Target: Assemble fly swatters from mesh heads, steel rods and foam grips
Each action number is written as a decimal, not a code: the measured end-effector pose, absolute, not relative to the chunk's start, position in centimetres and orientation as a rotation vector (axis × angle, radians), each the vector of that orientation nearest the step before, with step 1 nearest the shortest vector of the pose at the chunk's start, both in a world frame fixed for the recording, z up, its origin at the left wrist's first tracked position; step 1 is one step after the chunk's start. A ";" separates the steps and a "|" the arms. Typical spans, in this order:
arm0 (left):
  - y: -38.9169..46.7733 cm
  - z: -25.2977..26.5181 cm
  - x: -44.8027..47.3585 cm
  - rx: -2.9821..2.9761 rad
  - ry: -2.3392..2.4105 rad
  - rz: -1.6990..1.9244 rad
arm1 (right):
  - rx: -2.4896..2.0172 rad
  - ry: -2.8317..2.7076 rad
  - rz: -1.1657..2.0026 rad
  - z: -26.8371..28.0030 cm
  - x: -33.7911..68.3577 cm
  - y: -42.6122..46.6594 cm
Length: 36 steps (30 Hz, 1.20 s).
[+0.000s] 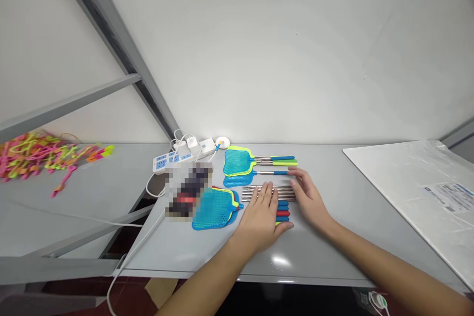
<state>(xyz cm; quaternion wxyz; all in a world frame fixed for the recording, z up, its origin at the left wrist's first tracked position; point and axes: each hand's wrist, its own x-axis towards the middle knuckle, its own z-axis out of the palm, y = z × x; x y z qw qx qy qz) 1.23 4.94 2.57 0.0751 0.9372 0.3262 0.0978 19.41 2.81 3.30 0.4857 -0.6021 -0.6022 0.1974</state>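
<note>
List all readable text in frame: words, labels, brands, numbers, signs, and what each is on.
No text is legible.
Label on the white package: printed, but too small and blurred to read.
Power strip: no markings I can make out.
Pixelated patch: blocked out, so any text there can't be told.
Swatters: no lettering visible.

"See what, back left on the table [314, 256]?"
"See the power strip [172, 159], with the back fly swatters [239, 162] to its right."
"Before those?"
"Find the front fly swatters [217, 210] left of the left hand [259, 217], rods [284, 192] beneath it, handles [283, 214] beside it."
"Farther right?"
"Find the right hand [305, 197], then, farthest, a package [407, 175]."
</note>
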 end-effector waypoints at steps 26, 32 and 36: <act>4.8 3.2 1.4 2.764 1.018 0.319 | -1.518 -2.471 0.147 6.1 20.9 10.4; 4.6 3.1 1.1 2.788 1.006 0.341 | -1.586 -2.275 0.306 8.6 22.7 6.2; 4.4 3.5 1.1 2.840 0.971 0.377 | -1.716 -2.130 0.354 8.9 24.2 3.0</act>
